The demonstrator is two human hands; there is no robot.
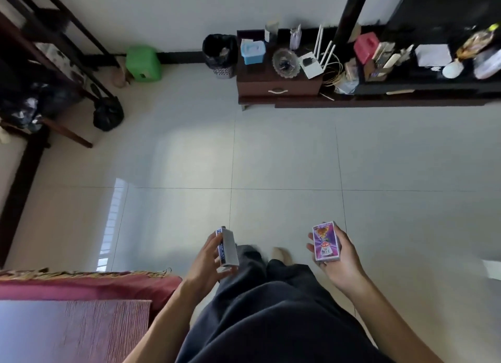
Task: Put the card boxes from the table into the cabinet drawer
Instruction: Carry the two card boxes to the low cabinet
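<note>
- Head view, hands: the left hand (207, 257) is curled around a blue-and-white card box with a grey side (227, 247), thumb on the near face and fingers (226, 273) wrapped under its lower end; the box stands on edge, its narrow side turned up.
- The right hand (339, 257) cups a purple card box with a cartoon picture on its front (325, 240), printed face up, with the fingertips showing along the box's left edge and the palm beneath it.
- Both boxes are held in the air over the floor, at about 6 o'clock in the picture, well apart from each other and well short of the cabinet.
- Surface and room: pale glossy floor tiles (284, 151) fill the middle of the view.
- At 12 to 1 o'clock stands a low dark brown wooden cabinet (279, 86); its drawer with a pale curved handle (278, 91) is shut.
- On top of it sit a light blue plastic tissue box (252, 51) and a white router with upright antennas (317, 59).
- Just left of the cabinet stands a black waste bin (221, 55), and farther left a green plastic stool (143, 63).
- At 7 o'clock lies a table with a reddish woven cloth (81, 322).
- Pose: both bare forearms reach forward from the lower edge, either side of dark trousers (271, 308), with a bare foot (282, 254) showing between the hands.
</note>
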